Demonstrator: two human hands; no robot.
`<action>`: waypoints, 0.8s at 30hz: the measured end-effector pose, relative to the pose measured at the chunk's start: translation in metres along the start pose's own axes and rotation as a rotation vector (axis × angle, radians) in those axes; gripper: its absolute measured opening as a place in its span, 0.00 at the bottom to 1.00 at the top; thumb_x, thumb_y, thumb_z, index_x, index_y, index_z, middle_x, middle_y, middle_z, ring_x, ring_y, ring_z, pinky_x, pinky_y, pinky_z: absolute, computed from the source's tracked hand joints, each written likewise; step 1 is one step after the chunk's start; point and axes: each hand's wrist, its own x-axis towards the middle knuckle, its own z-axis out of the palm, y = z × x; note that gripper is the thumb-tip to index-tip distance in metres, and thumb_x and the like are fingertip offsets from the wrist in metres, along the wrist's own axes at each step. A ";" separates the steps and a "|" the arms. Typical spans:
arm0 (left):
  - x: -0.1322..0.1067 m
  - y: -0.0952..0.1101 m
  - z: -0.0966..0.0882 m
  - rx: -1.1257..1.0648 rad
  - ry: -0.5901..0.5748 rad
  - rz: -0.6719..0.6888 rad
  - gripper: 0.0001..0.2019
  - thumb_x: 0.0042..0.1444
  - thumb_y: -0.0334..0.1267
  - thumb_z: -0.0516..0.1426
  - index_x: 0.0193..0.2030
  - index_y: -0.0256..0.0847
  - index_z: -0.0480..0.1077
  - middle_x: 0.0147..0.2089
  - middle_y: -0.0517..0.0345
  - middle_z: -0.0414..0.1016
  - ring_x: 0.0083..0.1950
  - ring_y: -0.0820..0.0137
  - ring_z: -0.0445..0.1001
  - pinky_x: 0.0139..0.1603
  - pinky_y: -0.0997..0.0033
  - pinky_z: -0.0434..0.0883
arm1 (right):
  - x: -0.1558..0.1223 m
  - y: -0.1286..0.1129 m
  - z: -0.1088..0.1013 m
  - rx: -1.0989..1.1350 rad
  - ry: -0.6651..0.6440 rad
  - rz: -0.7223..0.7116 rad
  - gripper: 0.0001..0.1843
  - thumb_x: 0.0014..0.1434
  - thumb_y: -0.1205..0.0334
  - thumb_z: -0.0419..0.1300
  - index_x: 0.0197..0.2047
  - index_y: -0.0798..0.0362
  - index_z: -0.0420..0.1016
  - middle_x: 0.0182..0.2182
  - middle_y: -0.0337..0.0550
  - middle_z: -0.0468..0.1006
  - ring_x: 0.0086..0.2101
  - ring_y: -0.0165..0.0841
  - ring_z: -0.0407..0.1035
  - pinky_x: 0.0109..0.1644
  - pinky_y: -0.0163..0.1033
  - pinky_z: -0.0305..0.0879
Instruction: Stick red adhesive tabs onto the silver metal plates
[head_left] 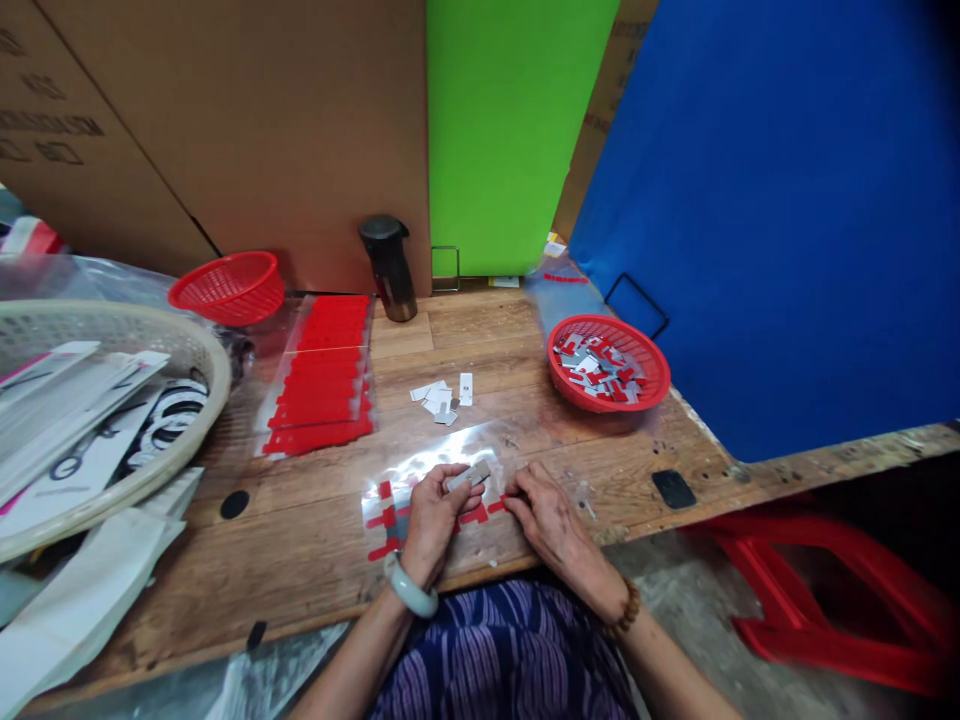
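Note:
A small flat grey piece point(471, 476) is pinched between the thumb and fingers of my left hand point(431, 520). Under both hands lies a clear plastic sheet point(417, 464) with red T-shaped tabs point(382, 518) along it. The fingers of my right hand point(551, 512) are closed on the end of a red tab point(497, 506) at the sheet's right side. Beyond the sheet, several small white cards point(436, 398) lie in a loose pile. To the right stands a red basket point(600, 405) of small white, grey and red pieces.
Sheets of red tabs point(322, 375) are stacked at the left. Behind them are another red basket point(229, 290) and a dark bottle point(390, 270). A large cream basket point(214, 400) of packages sits far left. Cardboard point(300, 130), green point(510, 130) and blue panels point(765, 220) border the table.

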 end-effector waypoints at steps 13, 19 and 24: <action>-0.003 0.002 0.002 0.057 0.020 0.018 0.11 0.47 0.29 0.62 0.39 0.33 0.68 0.30 0.51 0.79 0.31 0.68 0.79 0.37 0.73 0.74 | -0.009 0.007 0.017 0.085 0.126 0.000 0.10 0.61 0.71 0.49 0.37 0.50 0.69 0.37 0.44 0.67 0.40 0.36 0.64 0.45 0.44 0.64; -0.003 -0.001 0.002 0.103 0.026 0.053 0.10 0.48 0.30 0.61 0.39 0.34 0.68 0.30 0.52 0.78 0.33 0.67 0.79 0.37 0.72 0.74 | -0.004 0.006 0.018 0.041 0.142 0.023 0.07 0.59 0.71 0.50 0.31 0.52 0.64 0.31 0.42 0.65 0.35 0.35 0.62 0.41 0.42 0.61; -0.002 -0.004 0.003 0.109 0.042 0.077 0.10 0.48 0.30 0.61 0.38 0.34 0.69 0.30 0.53 0.78 0.33 0.67 0.79 0.37 0.71 0.74 | -0.009 0.001 0.008 0.102 0.048 0.016 0.07 0.60 0.71 0.50 0.31 0.51 0.62 0.33 0.41 0.66 0.37 0.34 0.62 0.43 0.41 0.60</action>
